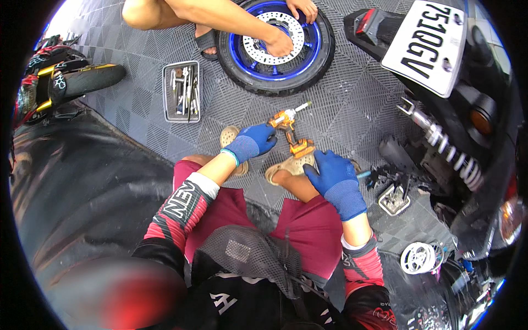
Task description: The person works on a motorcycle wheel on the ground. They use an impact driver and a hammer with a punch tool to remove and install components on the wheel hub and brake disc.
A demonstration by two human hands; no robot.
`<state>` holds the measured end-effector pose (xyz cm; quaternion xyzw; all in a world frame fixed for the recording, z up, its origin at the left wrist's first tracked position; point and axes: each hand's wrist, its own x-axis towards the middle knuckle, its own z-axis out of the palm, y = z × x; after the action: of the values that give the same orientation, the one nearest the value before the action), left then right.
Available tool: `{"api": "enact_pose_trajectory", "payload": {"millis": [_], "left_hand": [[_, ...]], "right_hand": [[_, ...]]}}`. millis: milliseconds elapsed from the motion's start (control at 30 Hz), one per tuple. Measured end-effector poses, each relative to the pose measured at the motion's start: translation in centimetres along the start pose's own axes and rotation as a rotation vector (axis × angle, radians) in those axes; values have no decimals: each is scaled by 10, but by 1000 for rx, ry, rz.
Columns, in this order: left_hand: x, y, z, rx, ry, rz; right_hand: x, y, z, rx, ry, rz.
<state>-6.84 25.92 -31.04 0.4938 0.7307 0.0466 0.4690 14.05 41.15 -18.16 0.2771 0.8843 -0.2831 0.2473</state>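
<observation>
My left hand (251,144), in a blue knit glove, has its fingers curled in; what they hold, if anything, is hidden. Just beyond its knuckles is an orange cordless impact wrench (283,117), its nose pointing up and right and its handle bare of any grip. My right hand (334,177), in a matching glove, is open, with thumb and fingers apart. It is beside the wrench's battery end, above my right tan clog (285,168), and I see nothing in it.
Another person's hand (280,44) rests on the brake disc of a blue-rimmed wheel (324,58) lying flat ahead. A clear tool bin (165,99) stands left of it. On the right are a motorcycle tail with a white plate (423,47), a shock absorber (437,137) and a small parts tray (394,209).
</observation>
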Motion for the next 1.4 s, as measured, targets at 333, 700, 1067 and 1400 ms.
{"api": "enact_pose_trajectory", "payload": {"millis": [333,700,1067,1400], "left_hand": [[128,-63,27,440,-94,415],[197,-88,-19,625,-402,344],[231,-135,-66,84,-77,121],[227,-166,-62,-253,26,148]], "right_hand": [[178,27,124,-376,-289,-309],[240,55,237,-569,-47,-567],[203,82,275,-474,22,-581],[241,58,310,-593,13,-648]]}}
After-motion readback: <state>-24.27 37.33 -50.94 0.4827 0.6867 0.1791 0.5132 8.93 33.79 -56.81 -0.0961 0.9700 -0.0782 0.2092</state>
